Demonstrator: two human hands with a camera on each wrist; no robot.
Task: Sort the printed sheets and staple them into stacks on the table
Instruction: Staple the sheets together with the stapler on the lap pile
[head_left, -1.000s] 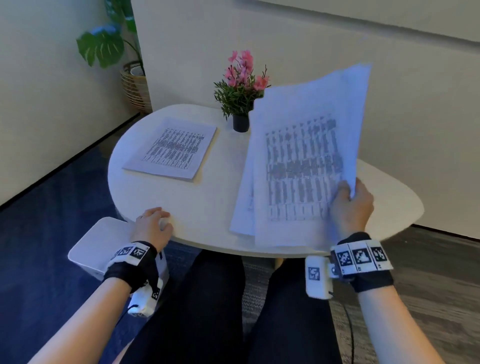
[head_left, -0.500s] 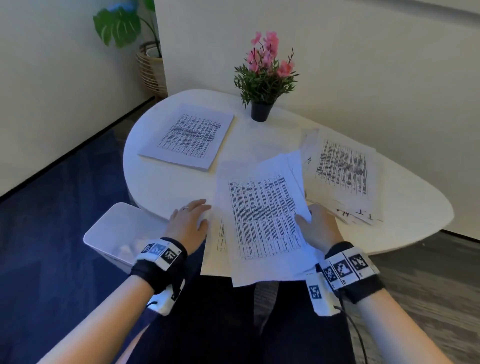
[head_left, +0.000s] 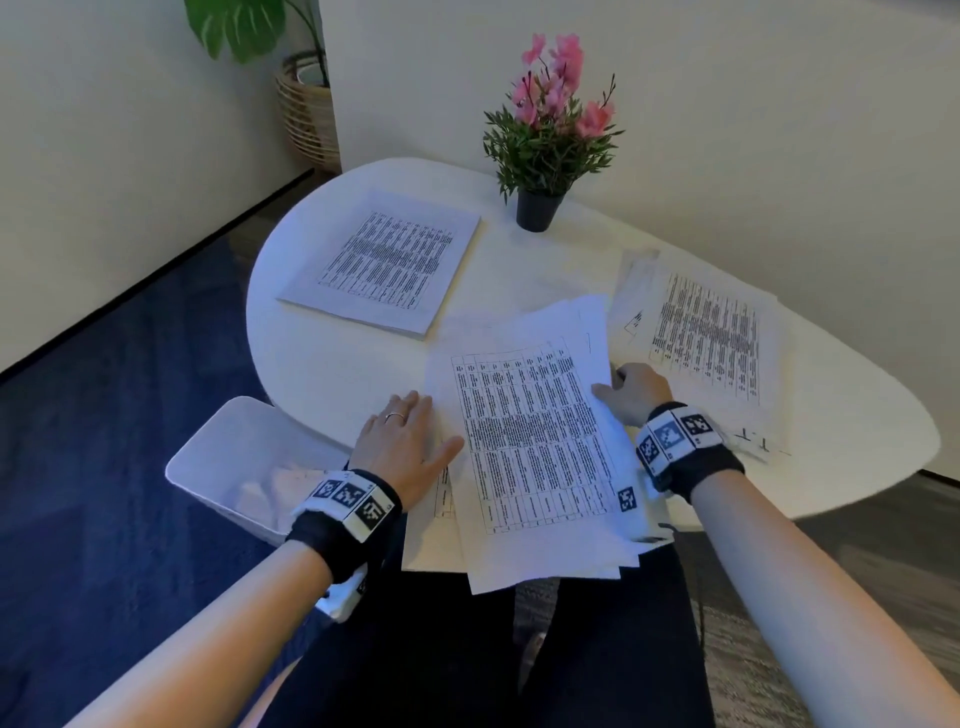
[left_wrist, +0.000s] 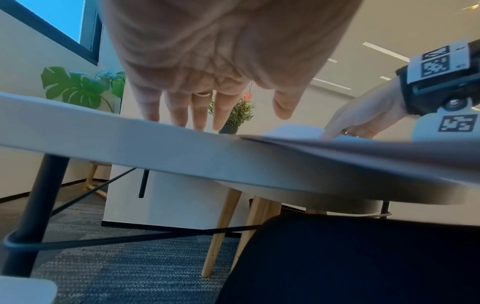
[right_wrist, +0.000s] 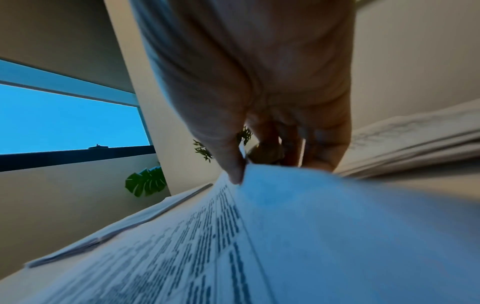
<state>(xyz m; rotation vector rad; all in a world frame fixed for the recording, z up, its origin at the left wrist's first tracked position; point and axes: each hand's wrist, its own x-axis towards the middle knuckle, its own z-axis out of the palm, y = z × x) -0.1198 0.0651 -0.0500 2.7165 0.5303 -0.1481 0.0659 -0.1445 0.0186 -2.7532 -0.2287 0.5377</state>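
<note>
Sitting at the far left, beside the table (head_left: 322, 374), was a white bin (head_left: 228, 457) on the floor, and on the tabletop beyond it a squared stack of printed sheets (head_left: 387, 265) lay well apart from both hands. Nearer the person, the left hand (head_left: 402, 447) lay flat with straight fingers on the table edge, palm down, its thumb touching the left margin of the loose pile (head_left: 540, 447); it held nothing, only steadying.

That loose pile was the thing in play. Its long axis ran from the person's lap up toward the flower pot (head_left: 537, 210), and its near end hung over the table edge above the knees, the sheets fanned and uneven. The grip lay on its right-hand long edge, about halfway up: the right hand (head_left: 631, 392) pinched that edge, thumb on top of the printed face and fingers curled under, as the right wrist view showed with the thumb (right_wrist: 233, 162) pressed at the paper's rim. So the pile lay to the left of the gripping hand, between the two hands, with the left hand equally close on the opposite margin. The right wrist was bent inward, forearm coming in from the lower right.

Further right, just beside the right hand, a third, looser heap of sheets (head_left: 706, 338) lay skewed near the table's right end. No stapler showed in any view.
</note>
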